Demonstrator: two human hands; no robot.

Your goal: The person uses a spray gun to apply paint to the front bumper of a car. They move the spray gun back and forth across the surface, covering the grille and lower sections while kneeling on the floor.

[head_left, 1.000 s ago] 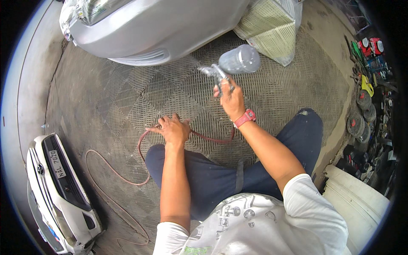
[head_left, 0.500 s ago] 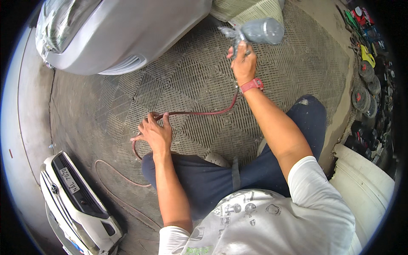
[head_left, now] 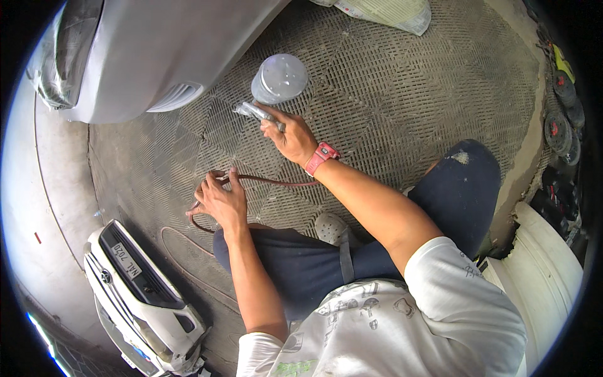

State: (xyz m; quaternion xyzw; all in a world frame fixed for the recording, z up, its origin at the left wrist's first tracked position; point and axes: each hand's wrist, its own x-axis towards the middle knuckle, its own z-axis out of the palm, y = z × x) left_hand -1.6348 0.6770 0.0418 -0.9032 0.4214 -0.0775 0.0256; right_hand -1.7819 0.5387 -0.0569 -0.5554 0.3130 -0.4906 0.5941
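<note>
My right hand (head_left: 292, 135) is wrapped round the handle of a spray gun (head_left: 279, 80) with a greyish cup on top; its metal nozzle end points left, toward the grey bumper. A red air hose (head_left: 276, 182) runs from behind my right wrist across to my left hand (head_left: 220, 200), whose fingers are closed round it above my left knee. The grey bumper (head_left: 169, 50), with a slotted vent near its lower edge, hangs at the upper left, a little apart from the gun. Clear plastic film (head_left: 59, 63) covers part of its far left end.
A white car front bumper (head_left: 141, 286) with grille and plate lies at lower left. More hose (head_left: 188, 267) trails over the slatted mat (head_left: 402, 94). Papers (head_left: 389, 12) lie at the top. Sanding discs (head_left: 559, 132) line the right side, near a white curved panel (head_left: 543, 270).
My right hand has swung the spray gun left and nearer, toward the bumper, and the gun's cup has turned. The hose has shifted with it; my left hand keeps its hold. The view has shifted slightly.
</note>
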